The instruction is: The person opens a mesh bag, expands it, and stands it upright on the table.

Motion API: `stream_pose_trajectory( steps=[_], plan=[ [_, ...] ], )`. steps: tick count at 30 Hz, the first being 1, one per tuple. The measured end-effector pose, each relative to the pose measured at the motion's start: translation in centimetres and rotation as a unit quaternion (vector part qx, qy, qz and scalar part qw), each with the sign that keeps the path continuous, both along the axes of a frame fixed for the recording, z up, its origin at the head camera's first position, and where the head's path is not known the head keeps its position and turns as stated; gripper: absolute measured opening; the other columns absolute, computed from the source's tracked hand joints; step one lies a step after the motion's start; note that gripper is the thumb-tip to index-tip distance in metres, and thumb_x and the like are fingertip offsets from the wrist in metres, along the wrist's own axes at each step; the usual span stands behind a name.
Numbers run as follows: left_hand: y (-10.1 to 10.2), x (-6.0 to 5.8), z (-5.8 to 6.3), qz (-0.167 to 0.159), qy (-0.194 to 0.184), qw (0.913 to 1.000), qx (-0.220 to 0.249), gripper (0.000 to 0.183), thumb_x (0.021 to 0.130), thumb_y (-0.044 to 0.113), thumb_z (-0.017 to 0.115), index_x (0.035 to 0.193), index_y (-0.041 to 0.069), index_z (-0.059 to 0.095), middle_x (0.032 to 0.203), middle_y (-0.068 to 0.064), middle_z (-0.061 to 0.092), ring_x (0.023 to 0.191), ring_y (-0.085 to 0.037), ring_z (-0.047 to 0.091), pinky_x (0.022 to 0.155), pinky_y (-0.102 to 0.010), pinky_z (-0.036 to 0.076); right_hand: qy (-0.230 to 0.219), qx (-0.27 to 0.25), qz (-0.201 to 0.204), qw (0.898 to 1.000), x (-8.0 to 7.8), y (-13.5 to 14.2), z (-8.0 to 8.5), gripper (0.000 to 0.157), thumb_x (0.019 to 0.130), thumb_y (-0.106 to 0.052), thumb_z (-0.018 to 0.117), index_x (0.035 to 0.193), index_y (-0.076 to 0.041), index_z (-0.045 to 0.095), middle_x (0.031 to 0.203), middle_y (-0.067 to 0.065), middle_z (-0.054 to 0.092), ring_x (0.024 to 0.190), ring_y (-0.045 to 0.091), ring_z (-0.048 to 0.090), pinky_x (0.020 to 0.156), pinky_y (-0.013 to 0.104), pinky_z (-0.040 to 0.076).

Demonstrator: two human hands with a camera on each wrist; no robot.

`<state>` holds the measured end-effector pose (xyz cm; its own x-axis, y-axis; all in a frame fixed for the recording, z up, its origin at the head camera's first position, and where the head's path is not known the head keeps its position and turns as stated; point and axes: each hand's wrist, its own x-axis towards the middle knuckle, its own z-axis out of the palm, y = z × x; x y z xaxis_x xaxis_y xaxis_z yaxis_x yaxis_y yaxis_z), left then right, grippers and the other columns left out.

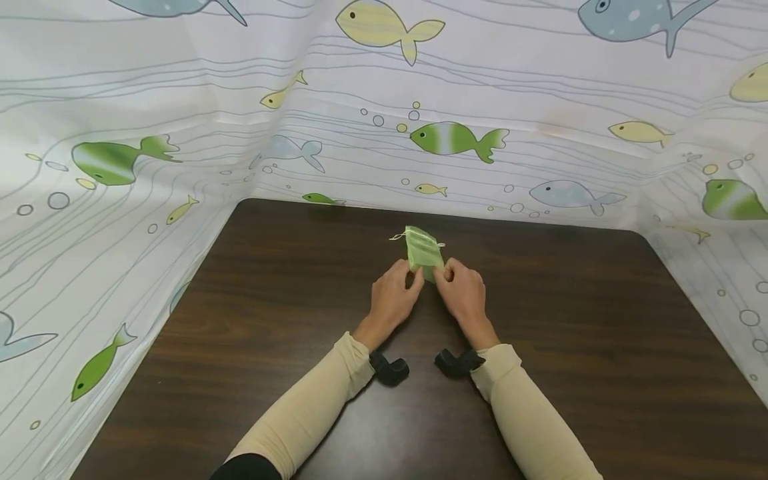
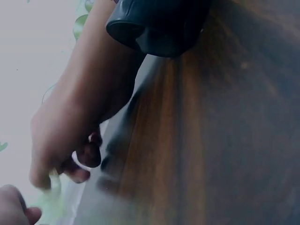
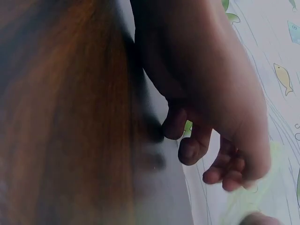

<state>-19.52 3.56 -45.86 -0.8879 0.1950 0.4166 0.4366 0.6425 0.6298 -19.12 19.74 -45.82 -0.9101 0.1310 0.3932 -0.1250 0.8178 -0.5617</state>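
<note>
A small light-green drawstring pouch (image 1: 423, 248), its fabric sheer and shiny, is held up near the far part of the table in the head view. White cords stick out at both sides of its upper end. My left hand (image 1: 393, 293) pinches the lower left corner between thumb and fingers. At the lower right corner my right hand (image 1: 464, 291) pinches the fabric likewise. Seen from the left wrist, the left hand (image 2: 65, 126) has the pale green fabric at its fingertips, blurred. In the right wrist view the right hand (image 3: 220, 103) partly hides the pouch (image 3: 248, 201).
A dark brown wooden table (image 1: 288, 300) lies under both arms. White curtain (image 1: 510, 87) printed with fish surrounds its back and sides. Black wrist mounts (image 1: 390, 370) sit at the sleeve cuffs, just above the tabletop.
</note>
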Motion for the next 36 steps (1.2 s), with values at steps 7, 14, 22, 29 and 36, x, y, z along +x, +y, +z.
stream_pose_trajectory(
  steps=[7,14,22,29,36],
  plan=[
    [-0.3,-0.3,0.1,-0.006,0.102,0.9925,-0.067,0.017,0.100,0.021,0.059,0.087,0.011,0.062,0.079,-0.002,0.058,0.055,-0.011,0.043,0.046,-0.023,0.032,0.143,0.151,0.053,0.977,-0.3,-0.1,0.4,0.020,0.100,-0.025,0.069,0.094,-0.008,0.062,0.085,0.010,0.065,0.067,0.026,0.055,0.072,0.045,0.038],
    [-0.2,-0.2,0.1,0.006,0.100,0.9915,-0.082,0.022,0.102,0.026,0.059,0.085,0.013,0.060,0.076,0.000,0.054,0.056,-0.012,0.043,0.046,-0.023,0.030,0.176,0.145,0.087,0.970,0.0,-0.2,0.3,0.018,0.104,-0.017,0.062,0.090,-0.005,0.064,0.071,0.008,0.062,0.052,0.018,0.041,0.064,0.039,0.037],
    [-1.3,-0.6,0.1,0.070,0.116,0.9813,-0.137,0.028,0.109,0.023,0.052,0.085,0.012,0.063,0.075,-0.002,0.060,0.054,-0.019,0.056,0.044,-0.032,0.041,0.177,0.145,0.073,0.971,0.0,0.1,0.2,0.018,0.104,-0.018,0.061,0.091,-0.008,0.069,0.077,0.008,0.071,0.055,0.022,0.054,0.065,0.040,0.038],
    [-2.0,-1.3,0.3,0.076,0.125,0.9772,-0.154,0.026,0.109,0.025,0.055,0.091,0.013,0.068,0.078,-0.001,0.065,0.055,-0.019,0.061,0.046,-0.035,0.047,0.168,0.166,0.067,0.969,-0.3,0.8,0.3,0.015,0.099,-0.015,0.066,0.086,-0.010,0.063,0.071,0.006,0.068,0.056,0.021,0.054,0.065,0.041,0.037],
    [-2.8,-1.5,0.2,0.079,0.120,0.9774,-0.155,0.025,0.108,0.026,0.059,0.088,0.014,0.069,0.074,0.000,0.065,0.053,-0.018,0.060,0.047,-0.033,0.046,0.138,0.193,0.091,0.967,-0.2,1.3,0.2,0.035,0.101,-0.015,0.062,0.070,-0.013,0.046,0.059,0.000,0.044,0.049,0.014,0.032,0.062,0.033,0.023]
  ],
)
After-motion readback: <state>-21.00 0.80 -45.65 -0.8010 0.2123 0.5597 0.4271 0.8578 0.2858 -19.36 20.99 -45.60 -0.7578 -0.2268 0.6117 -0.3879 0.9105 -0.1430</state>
